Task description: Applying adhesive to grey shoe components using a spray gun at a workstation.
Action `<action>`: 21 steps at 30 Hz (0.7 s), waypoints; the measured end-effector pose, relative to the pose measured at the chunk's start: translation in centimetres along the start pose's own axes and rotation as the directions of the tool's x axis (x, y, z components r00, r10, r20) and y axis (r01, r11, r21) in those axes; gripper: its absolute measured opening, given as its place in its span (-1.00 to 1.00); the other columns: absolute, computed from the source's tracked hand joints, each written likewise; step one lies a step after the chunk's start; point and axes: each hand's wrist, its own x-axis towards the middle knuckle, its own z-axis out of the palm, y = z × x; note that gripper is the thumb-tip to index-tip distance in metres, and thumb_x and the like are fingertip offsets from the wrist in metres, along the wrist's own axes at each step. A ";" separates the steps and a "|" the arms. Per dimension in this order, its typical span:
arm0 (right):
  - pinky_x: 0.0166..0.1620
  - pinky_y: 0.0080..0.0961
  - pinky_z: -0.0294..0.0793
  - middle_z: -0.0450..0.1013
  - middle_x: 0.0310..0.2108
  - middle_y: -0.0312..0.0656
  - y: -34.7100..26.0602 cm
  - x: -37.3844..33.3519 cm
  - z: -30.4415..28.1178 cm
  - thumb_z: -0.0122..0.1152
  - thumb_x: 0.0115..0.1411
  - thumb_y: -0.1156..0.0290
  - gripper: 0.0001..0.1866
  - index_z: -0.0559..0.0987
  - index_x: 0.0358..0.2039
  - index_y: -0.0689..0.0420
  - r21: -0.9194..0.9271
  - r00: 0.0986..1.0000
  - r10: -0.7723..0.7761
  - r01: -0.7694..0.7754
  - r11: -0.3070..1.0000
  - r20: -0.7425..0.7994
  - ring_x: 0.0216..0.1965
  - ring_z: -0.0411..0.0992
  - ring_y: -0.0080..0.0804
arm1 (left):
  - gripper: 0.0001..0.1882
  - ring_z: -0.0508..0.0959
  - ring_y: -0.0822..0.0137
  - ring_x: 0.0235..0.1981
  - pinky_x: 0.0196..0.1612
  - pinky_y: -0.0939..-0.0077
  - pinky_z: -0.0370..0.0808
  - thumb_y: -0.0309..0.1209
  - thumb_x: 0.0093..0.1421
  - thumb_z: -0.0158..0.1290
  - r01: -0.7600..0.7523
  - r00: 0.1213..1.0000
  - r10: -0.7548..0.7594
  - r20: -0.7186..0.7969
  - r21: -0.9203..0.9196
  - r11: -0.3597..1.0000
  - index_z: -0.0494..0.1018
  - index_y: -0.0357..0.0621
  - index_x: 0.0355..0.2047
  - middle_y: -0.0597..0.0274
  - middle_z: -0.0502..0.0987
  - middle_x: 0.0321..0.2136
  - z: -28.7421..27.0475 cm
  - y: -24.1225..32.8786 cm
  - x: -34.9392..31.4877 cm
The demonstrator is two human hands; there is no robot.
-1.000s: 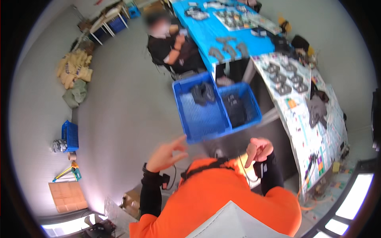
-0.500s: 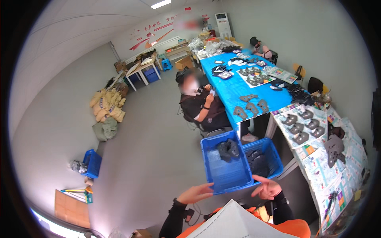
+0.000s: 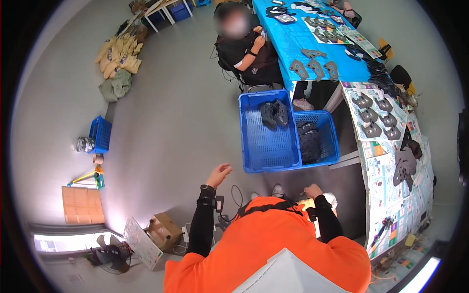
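Note:
My left hand [image 3: 219, 176] hovers over the grey floor, short of the near left corner of a blue plastic crate [image 3: 271, 152]. Its fingers are loosely bent and apart, and it holds nothing. On the other side of my body, my right hand [image 3: 313, 191] is curled in with no object showing in it. It is nearest to a second blue crate [image 3: 334, 134], which stands partly behind the first. Dark grey moulded parts [image 3: 273, 113] lie at the far end of the first crate. More dark parts [image 3: 309, 142] fill the second one.
A co-worker [image 3: 251, 51] sits beyond the crates at a blue-covered table [image 3: 293, 41] bearing grey parts. To my right, a paper-covered table [image 3: 386, 195] holds rows of similar parts [image 3: 370, 115]. A cardboard box [image 3: 165, 232] and a cable [image 3: 236, 195] are on the floor at left.
Both hands have drawn back from the crates toward my body. The right hand's fingers, spread before, are now curled in. My view has tilted further down.

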 end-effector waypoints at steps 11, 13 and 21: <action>-0.38 -0.47 0.48 0.50 -0.52 -0.14 -5.0 -2.8 -5.0 0.11 0.13 0.24 -0.70 0.49 -0.40 0.29 0.111 0.949 -0.205 0.236 0.965 -0.238 -0.52 0.53 -0.40 | -0.71 0.50 0.48 -0.47 -0.33 0.53 0.43 -0.32 0.24 -0.02 -0.229 0.942 0.218 0.254 0.014 0.973 0.50 -0.30 -0.18 0.32 0.49 -0.62 -2.0 10.6 -11.1; -0.26 -0.45 0.48 0.55 -0.48 -0.15 -6.4 -3.1 -5.4 0.10 0.14 0.20 -0.68 0.53 -0.30 0.23 0.218 0.949 -0.278 0.305 0.927 -0.147 -0.44 0.56 -0.37 | -0.67 0.44 0.46 -0.50 -0.35 0.52 0.40 -0.36 0.19 0.07 -0.345 -0.120 0.688 0.716 -0.680 0.647 0.45 -0.25 -0.06 0.38 0.38 -0.68 2.2 20.6 -14.7; -0.34 -0.44 0.49 0.56 -0.48 -0.17 -7.8 -5.8 -4.7 0.07 0.13 0.21 -0.66 0.52 -0.20 0.20 0.312 0.965 -0.119 0.190 0.931 -0.232 -0.37 0.55 -0.39 | -0.59 0.38 0.43 -0.57 -0.33 0.28 0.36 -0.13 0.14 0.11 -0.920 0.383 0.634 0.672 0.217 0.327 0.50 -0.32 -0.35 0.39 0.33 -0.72 8.4 30.5 -17.0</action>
